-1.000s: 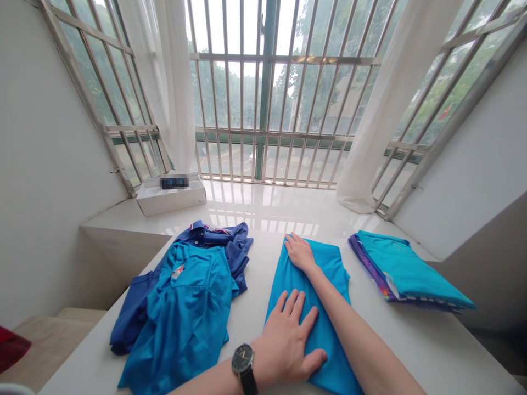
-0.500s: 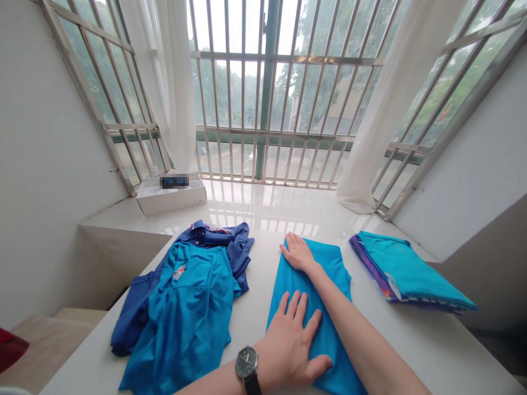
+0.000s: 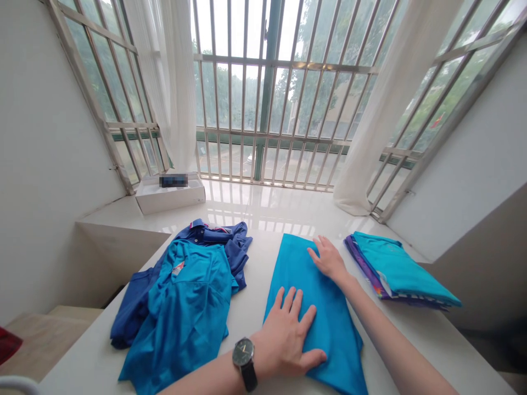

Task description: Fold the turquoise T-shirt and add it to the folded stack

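Note:
A bright blue garment (image 3: 298,269), folded into a long panel, lies on the white table (image 3: 255,307) in front of me. My left hand (image 3: 290,337), with a black-strapped watch (image 3: 244,356) on its wrist, rests on the near part of the cloth, fingers spread. At the far right corner of the garment is my right hand (image 3: 329,258), its fingers extended over the cloth edge. Neither hand grips anything. Left of them lie a rumpled blue shirt (image 3: 193,296) with a small patch and a dark blue polo shirt (image 3: 206,236) partly beneath it.
To the right sits a stack of folded clothes (image 3: 405,269), turquoise on top and purple below. A white box (image 3: 171,197) stands on the sill at the back left. Behind are a barred window (image 3: 263,99) and white curtains (image 3: 366,131).
My right hand has slid rightward across the garment's far end, from its left corner to its right. My left hand has stayed nearly in place on the cloth.

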Demonstrator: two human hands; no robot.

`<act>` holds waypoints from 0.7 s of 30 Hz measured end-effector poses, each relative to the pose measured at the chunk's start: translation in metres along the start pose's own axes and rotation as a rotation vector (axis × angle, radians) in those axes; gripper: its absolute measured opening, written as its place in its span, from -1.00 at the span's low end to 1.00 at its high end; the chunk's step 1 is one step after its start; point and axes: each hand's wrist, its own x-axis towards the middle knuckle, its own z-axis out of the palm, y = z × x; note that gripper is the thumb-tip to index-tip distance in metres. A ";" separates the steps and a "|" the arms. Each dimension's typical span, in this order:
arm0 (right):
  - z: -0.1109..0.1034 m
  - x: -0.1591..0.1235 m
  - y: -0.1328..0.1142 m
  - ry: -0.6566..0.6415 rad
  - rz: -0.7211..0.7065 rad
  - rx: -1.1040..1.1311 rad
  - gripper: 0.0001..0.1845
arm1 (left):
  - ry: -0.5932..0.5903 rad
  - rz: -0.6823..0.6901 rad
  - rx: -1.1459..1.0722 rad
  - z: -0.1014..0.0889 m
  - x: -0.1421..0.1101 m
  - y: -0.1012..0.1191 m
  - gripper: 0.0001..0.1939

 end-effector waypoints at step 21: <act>0.011 -0.012 0.008 -0.207 0.170 -0.086 -0.13 | -0.036 0.332 0.022 0.001 0.000 0.013 -0.44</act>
